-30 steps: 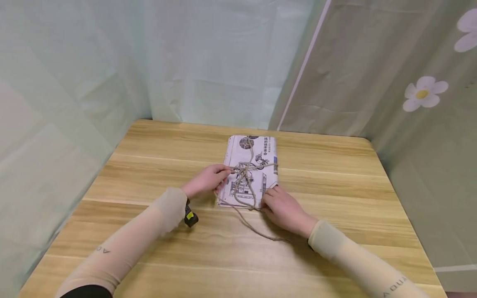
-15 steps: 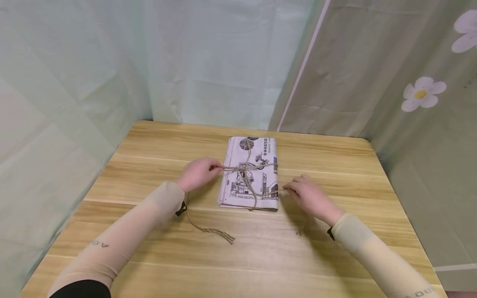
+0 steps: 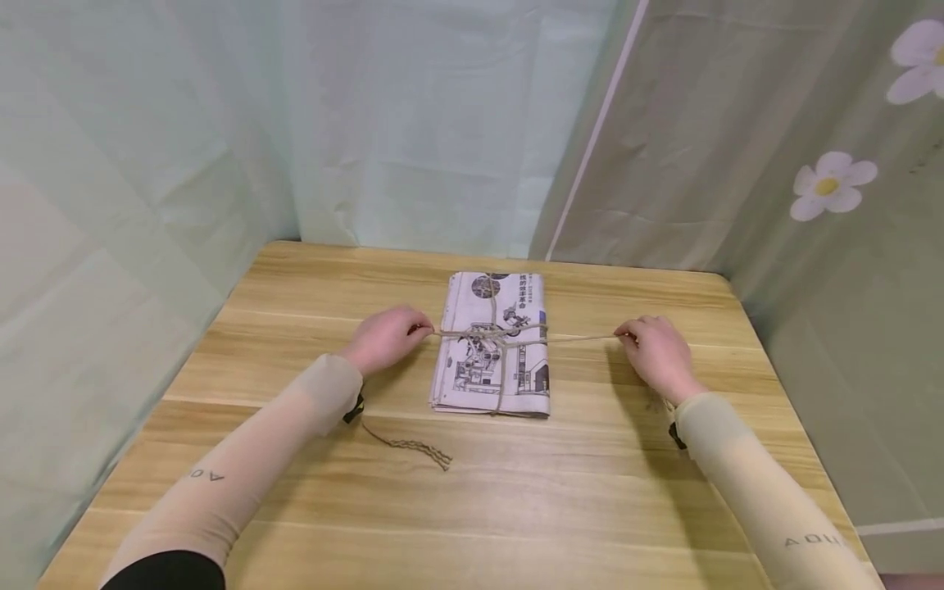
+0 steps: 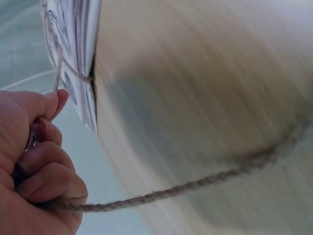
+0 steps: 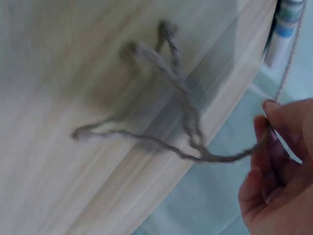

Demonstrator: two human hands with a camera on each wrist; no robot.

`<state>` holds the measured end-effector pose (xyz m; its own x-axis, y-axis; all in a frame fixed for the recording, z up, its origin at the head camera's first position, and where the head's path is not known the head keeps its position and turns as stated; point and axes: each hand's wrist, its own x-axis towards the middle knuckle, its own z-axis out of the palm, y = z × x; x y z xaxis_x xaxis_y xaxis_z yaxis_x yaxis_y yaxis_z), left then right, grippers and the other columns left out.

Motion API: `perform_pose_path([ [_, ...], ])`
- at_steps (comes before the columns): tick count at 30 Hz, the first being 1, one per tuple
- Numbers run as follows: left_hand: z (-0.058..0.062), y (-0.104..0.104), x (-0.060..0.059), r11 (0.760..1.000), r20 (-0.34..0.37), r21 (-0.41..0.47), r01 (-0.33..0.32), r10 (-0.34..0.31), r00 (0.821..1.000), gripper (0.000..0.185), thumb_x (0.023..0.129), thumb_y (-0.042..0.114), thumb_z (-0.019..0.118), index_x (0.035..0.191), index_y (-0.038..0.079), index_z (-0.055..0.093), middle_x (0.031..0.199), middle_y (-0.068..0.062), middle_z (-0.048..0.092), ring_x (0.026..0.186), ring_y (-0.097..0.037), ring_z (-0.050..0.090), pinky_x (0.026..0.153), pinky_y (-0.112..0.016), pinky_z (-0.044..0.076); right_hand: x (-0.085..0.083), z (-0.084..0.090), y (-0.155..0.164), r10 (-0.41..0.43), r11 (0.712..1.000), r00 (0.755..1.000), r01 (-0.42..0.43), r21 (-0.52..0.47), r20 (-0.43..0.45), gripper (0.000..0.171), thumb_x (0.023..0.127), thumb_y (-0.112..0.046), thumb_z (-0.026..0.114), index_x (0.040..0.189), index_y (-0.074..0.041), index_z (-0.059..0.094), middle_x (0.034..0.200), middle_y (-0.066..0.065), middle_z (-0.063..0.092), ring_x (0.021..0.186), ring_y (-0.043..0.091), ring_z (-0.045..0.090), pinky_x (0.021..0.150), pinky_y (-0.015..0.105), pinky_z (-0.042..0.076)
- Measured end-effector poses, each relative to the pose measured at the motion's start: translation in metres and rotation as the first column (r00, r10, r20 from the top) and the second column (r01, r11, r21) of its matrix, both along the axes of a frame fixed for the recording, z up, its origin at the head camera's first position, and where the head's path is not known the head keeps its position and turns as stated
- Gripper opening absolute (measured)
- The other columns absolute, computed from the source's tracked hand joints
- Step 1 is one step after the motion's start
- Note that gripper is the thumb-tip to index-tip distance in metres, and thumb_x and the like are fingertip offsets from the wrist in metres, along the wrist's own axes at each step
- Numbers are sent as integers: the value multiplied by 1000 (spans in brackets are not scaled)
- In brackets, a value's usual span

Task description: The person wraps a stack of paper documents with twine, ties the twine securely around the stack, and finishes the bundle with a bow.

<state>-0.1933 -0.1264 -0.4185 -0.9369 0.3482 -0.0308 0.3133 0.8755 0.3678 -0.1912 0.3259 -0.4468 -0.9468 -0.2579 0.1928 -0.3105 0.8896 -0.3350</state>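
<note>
A folded stack of newspapers [image 3: 472,385] lies on the wooden table, with twine [image 3: 504,369] crossing it lengthwise and across. To its left, my left hand [image 3: 389,338] pinches one strand of the twine, and the tail [image 4: 161,194] leaves from under its curled fingers. My right hand [image 3: 656,352], well to the right of the stack, pinches the other strand, drawn straight from the crossing. Beyond its fingertips, the frayed free end [image 5: 190,122] dangles over the tabletop in the right wrist view. The crossing itself is too small to make out whether it is knotted.
The wooden table [image 3: 560,508] reaches close to the curtains [image 3: 442,123] at the back and sides. A frayed twine end [image 3: 420,447] rests on the table in front of my left hand.
My right hand has moved right and away from the stack, pulling its strand straight. My left hand has shifted left off the stack with its strand. The loose loop over the newspapers is gone.
</note>
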Motion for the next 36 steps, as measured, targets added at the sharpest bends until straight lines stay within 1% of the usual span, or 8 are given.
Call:
perform_pose_path([
  [12,1,-42,-15,996,51,-6,91,-90,995,28,101,26,63,121,9,72,119,-12,72,107,-31,67,94,-52,52,9,-12,-11,-69,997,995,67,32,70,15,100,-7,61,105,-4,75,110,18,73,105,41,61,90,57,49],
  [17,16,-81,-24,991,-107,-126,46,-59,993,29,102,26,59,121,10,75,115,-11,73,103,-33,68,85,-52,55,13,-9,-1,-95,995,992,95,12,77,14,99,-6,61,105,-3,74,110,19,72,103,40,60,88,56,48],
  [20,24,-94,-27,984,-282,-174,35,-83,956,30,101,25,60,122,11,76,96,-9,67,87,-31,61,70,-44,52,14,-7,1,-92,995,991,94,-17,97,16,101,-7,61,109,-2,73,112,20,70,104,40,59,91,56,47],
  [23,24,-97,-29,972,-441,-225,66,-162,883,29,97,21,64,123,13,76,84,-6,54,72,-28,49,58,-40,41,16,-3,-1,-109,991,992,113,-71,61,17,102,-8,60,113,0,71,113,21,68,104,40,61,89,57,48],
  [26,13,-98,-31,949,-474,-293,116,-250,844,26,95,19,68,118,13,78,84,-8,58,74,-30,52,63,-44,44,15,0,-3,-139,980,990,135,-146,-16,18,103,-7,59,115,0,70,112,19,66,99,37,63,83,55,51],
  [29,-2,-100,-28,922,-366,-362,141,-279,888,24,96,22,69,116,14,79,91,-10,65,87,-34,59,84,-51,49,13,2,-5,-141,972,989,127,-198,-55,16,103,-6,59,114,1,69,117,18,64,100,36,64,84,53,53],
  [32,-9,-98,-21,902,-182,-401,157,-247,952,34,96,28,65,126,14,74,112,-13,68,114,-40,56,111,-62,31,13,2,-6,-103,979,995,103,-177,9,18,102,-4,58,117,1,67,125,21,62,110,40,61,93,56,50],
  [36,-1,-82,-12,920,-33,-358,157,-180,983,59,93,41,63,144,11,59,145,-18,54,142,-45,36,118,-68,13,15,-4,-8,-74,995,993,80,-67,89,27,98,-5,58,122,0,67,132,23,60,122,44,50,104,60,39],
])
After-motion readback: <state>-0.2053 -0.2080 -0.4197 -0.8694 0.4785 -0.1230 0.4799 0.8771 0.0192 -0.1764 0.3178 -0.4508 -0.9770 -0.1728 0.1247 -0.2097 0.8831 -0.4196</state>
